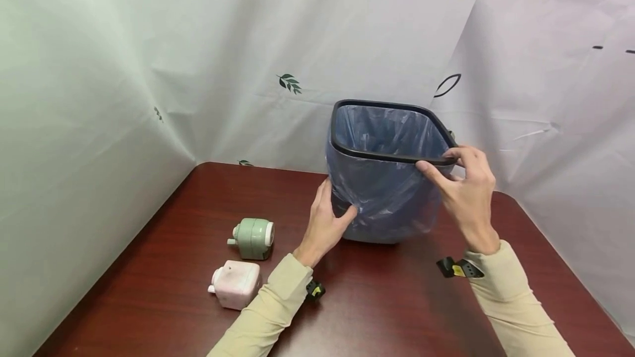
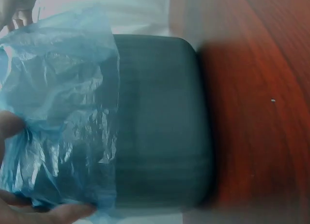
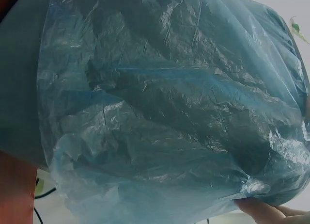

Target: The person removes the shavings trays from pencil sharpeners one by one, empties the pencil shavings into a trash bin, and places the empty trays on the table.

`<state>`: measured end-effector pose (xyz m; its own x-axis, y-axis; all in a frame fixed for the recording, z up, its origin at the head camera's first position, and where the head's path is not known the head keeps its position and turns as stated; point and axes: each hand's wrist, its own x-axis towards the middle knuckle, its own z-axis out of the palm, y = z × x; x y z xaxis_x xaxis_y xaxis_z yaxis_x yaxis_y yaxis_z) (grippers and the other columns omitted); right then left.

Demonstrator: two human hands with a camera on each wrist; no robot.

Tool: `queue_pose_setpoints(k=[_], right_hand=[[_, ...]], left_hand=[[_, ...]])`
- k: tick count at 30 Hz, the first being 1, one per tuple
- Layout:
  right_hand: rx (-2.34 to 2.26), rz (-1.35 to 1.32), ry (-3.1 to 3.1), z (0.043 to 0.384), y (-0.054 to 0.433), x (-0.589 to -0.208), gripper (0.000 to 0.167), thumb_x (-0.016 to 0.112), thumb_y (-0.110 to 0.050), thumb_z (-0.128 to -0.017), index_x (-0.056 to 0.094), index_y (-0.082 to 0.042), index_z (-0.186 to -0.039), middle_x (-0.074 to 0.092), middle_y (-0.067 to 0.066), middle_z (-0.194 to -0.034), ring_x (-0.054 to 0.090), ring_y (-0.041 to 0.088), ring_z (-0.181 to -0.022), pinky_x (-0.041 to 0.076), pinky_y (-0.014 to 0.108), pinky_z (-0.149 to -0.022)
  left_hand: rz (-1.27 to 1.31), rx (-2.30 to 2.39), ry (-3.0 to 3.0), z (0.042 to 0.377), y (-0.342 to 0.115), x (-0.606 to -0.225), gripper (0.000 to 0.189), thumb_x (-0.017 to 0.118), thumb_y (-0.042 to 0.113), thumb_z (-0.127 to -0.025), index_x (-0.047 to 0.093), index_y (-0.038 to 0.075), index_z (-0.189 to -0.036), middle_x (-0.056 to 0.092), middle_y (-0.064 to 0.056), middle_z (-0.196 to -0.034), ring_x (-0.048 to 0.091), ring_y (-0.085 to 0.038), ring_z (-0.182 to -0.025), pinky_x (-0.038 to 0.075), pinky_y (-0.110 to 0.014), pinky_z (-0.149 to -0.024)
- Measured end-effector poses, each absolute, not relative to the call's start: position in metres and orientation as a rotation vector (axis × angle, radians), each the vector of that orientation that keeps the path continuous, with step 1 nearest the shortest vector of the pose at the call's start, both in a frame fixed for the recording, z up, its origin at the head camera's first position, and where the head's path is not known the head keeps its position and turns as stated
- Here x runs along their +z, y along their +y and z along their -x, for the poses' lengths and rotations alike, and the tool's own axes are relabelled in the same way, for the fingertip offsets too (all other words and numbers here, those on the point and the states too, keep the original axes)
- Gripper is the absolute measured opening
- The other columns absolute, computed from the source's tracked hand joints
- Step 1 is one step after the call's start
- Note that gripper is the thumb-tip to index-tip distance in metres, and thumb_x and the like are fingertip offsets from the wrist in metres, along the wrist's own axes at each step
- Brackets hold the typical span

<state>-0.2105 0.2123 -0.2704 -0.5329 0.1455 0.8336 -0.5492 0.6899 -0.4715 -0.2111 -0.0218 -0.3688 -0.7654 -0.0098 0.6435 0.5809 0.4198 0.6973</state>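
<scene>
A grey-green trash can (image 2: 160,122) stands near the far side of the table, its black rim ring (image 1: 382,155) around the mouth. A translucent blue trash bag (image 1: 382,186) lines it and hangs folded over the outside, leaving the lower wall bare. My left hand (image 1: 324,225) grips the bag-covered left side, thumb on the front and fingers round the corner; the plastic wrinkles at the thumb tip (image 2: 10,124). At the front right corner, my right hand (image 1: 468,191) pinches the rim ring with the bag under it, thumb outside and fingers over the edge.
To the left on the dark red wooden table (image 1: 163,236) lie a green small appliance-like object (image 1: 254,238) with a white end and a pink boxy one (image 1: 238,285), close to my left forearm. White printed sheeting (image 1: 223,70) hangs behind the table and along both sides.
</scene>
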Motion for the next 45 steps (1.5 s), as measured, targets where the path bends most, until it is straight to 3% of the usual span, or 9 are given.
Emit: queue_pose_setpoints(k=[7,12,18,23,38,45], right_hand=[[0.885,-0.356,-1.942,0.221,0.199,-0.27,0.04,0.082,-0.026,-0.066,0.06,0.0,-0.088,0.056,0.011,-0.098,0.051,0.017,-0.092,0.038,0.004,-0.062],[0.869,-0.356,-1.931,0.228,0.193,-0.272,0.041,0.082,-0.027,-0.066,0.06,-0.001,-0.088,0.056,0.011,-0.097,0.051,0.018,-0.091,0.037,0.012,-0.059],[0.846,-0.347,-1.941,0.235,0.191,-0.272,0.042,0.08,-0.03,-0.069,0.058,-0.001,-0.09,0.055,0.01,-0.096,0.05,0.018,-0.096,0.037,0.013,-0.057],[0.8,-0.364,-1.914,0.236,0.187,-0.273,0.042,0.079,-0.028,-0.07,0.058,0.001,-0.092,0.054,0.014,-0.097,0.048,0.023,-0.085,0.033,0.023,-0.06],[0.848,-0.312,-1.948,0.236,0.182,-0.276,0.043,0.077,-0.031,-0.073,0.057,-0.001,-0.095,0.053,0.015,-0.109,0.047,0.02,-0.094,0.033,0.017,-0.056],[0.863,-0.332,-1.972,0.234,0.185,-0.281,0.046,0.071,-0.033,-0.079,0.057,-0.003,-0.11,0.051,0.017,-0.119,0.049,0.026,-0.094,0.036,0.034,-0.065]], left_hand=[[0.419,-1.366,-2.147,0.213,-0.027,-0.366,0.075,0.064,0.017,-0.085,0.022,0.005,-0.145,0.03,-0.011,-0.145,0.032,-0.02,-0.132,0.031,-0.04,-0.104],[0.368,-1.373,-2.176,0.218,-0.027,-0.368,0.071,0.06,0.014,-0.088,0.019,0.003,-0.145,0.026,-0.012,-0.147,0.028,-0.02,-0.134,0.028,-0.039,-0.106],[0.352,-1.393,-2.183,0.222,-0.027,-0.371,0.069,0.057,0.014,-0.09,0.019,0.002,-0.145,0.026,-0.012,-0.148,0.028,-0.021,-0.134,0.028,-0.039,-0.106],[0.343,-1.414,-2.21,0.222,-0.03,-0.372,0.068,0.057,0.02,-0.09,0.019,0.004,-0.145,0.027,-0.011,-0.147,0.028,-0.021,-0.134,0.029,-0.04,-0.106],[0.36,-1.434,-2.224,0.222,-0.035,-0.373,0.065,0.053,0.022,-0.092,0.019,0.005,-0.146,0.027,-0.009,-0.148,0.028,-0.019,-0.134,0.027,-0.039,-0.107],[0.268,-1.411,-2.248,0.212,-0.034,-0.369,0.067,0.054,0.025,-0.092,0.018,0.005,-0.145,0.027,-0.012,-0.147,0.029,-0.022,-0.134,0.029,-0.041,-0.105]])
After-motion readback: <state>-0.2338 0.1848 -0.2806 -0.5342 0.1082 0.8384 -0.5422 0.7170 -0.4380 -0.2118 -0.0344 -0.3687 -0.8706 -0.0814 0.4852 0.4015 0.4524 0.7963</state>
